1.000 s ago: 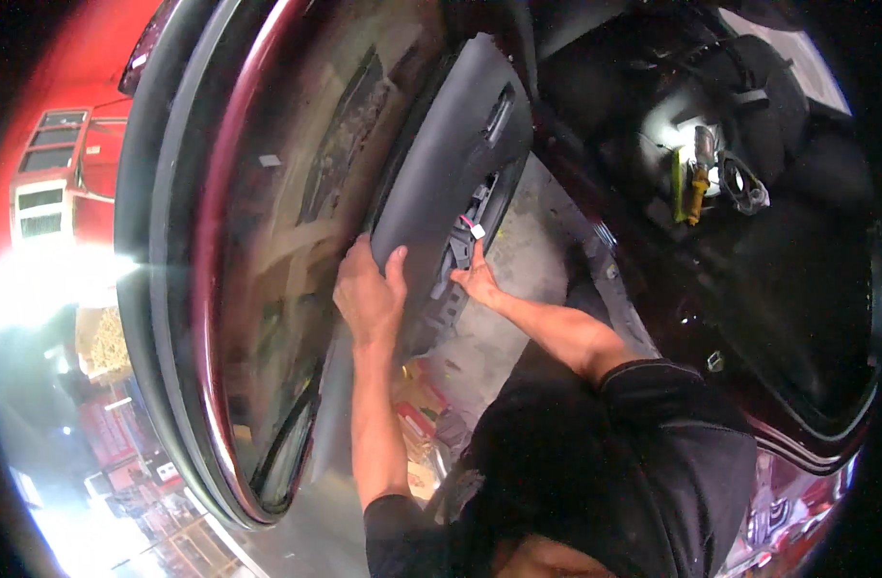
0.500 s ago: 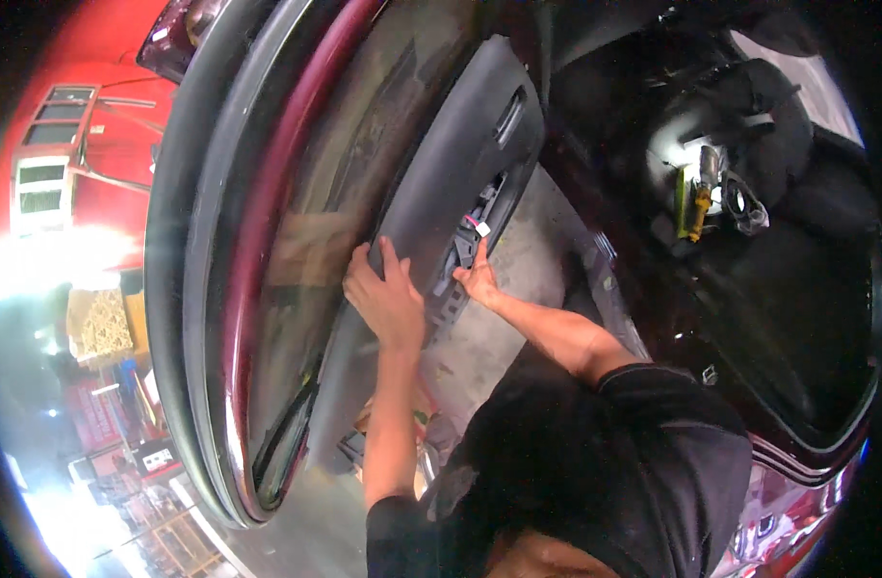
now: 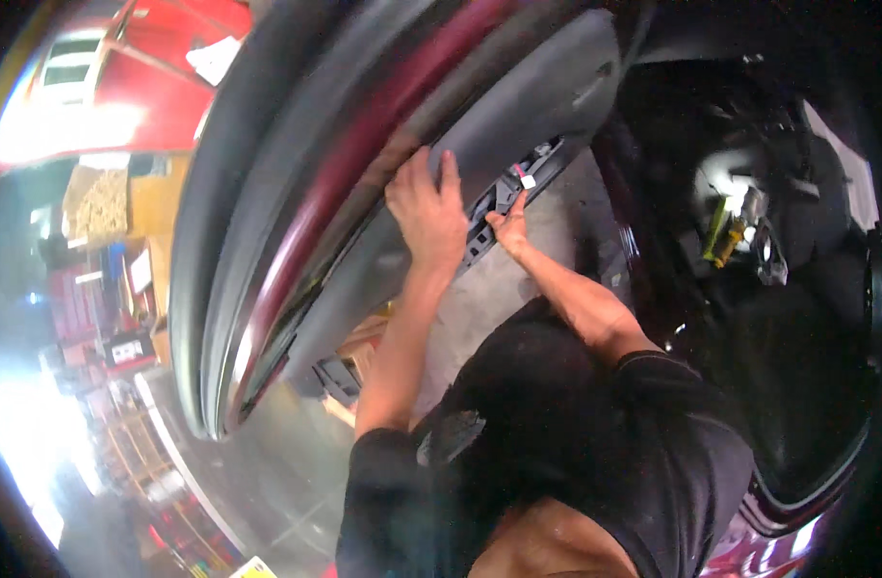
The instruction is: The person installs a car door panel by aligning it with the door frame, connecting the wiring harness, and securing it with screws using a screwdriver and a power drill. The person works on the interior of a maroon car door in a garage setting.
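A dark grey car door panel (image 3: 542, 87) slants along the inside of a maroon car door (image 3: 350, 159). My left hand (image 3: 429, 214) lies on the panel's upper edge by the window, fingers stretched and a little apart. Lower on the panel, an opening in the armrest (image 3: 547, 154) shows dark inner parts. A white plug (image 3: 529, 181) with a bit of pink-red wire sticks out of it. Just below that plug, my right hand (image 3: 509, 227) grips the panel's armrest edge, thumb pointing up; some fingers are hidden.
To the right is the dark car interior (image 3: 788, 337), where a yellow-handled tool (image 3: 726, 247) lies beside a bright light. Boxes (image 3: 366, 347) stand on the floor (image 3: 297, 482) beyond my left arm. Shelving with goods (image 3: 138, 438) and a red vehicle (image 3: 157, 58) are at the left.
My view has turned, so the door and panel appear higher and more slanted. Both hands stay at about the same places on the panel.
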`<state>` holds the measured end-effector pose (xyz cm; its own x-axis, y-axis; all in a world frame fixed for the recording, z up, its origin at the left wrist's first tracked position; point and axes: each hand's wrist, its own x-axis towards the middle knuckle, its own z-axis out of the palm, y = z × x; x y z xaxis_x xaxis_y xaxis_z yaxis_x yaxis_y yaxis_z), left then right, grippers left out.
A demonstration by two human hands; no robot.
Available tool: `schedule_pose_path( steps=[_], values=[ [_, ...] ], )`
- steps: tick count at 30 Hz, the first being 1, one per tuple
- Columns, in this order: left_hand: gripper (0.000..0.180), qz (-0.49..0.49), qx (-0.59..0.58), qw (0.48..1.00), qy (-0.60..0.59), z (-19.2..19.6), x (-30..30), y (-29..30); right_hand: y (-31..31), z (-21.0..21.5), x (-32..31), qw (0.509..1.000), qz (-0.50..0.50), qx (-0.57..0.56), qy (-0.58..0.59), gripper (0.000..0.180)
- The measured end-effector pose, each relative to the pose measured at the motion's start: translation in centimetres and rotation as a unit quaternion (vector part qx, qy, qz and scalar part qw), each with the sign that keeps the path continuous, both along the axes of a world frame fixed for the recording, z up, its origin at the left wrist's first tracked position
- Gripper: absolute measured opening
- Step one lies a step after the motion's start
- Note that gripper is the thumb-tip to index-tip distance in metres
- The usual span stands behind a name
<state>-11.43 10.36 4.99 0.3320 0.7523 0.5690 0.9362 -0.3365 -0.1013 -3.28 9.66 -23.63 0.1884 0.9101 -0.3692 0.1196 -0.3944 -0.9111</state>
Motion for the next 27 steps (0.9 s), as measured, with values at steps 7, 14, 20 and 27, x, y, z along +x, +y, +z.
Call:
schedule_pose_path(
  steps=[7, 14, 20, 27],
  values=[
    [0.041, 0.010, -0.007, 0.997, 0.076, 0.0, -2.0, 0.1, -0.2, 2.7, -1.1, 0.999, -0.019, -0.018, 0.036, 0.108],
    [0.045, 0.019, -0.050, 0.997, 0.061, -0.4, -2.3, 0.5, -0.2, 0.2, -1.2, 0.999, 0.025, -0.037, -0.001, 0.114],
    [0.049, 0.049, -0.044, 0.982, 0.177, 0.5, -0.9, 0.7, 0.4, 1.3, -0.8, 0.996, 0.039, -0.082, 0.008, 0.116],
    [0.052, 0.026, -0.040, 0.980, 0.195, 0.2, -1.5, 0.9, -0.4, 1.5, 0.0, 0.992, 0.049, -0.060, 0.096, 0.126]
  ],
)
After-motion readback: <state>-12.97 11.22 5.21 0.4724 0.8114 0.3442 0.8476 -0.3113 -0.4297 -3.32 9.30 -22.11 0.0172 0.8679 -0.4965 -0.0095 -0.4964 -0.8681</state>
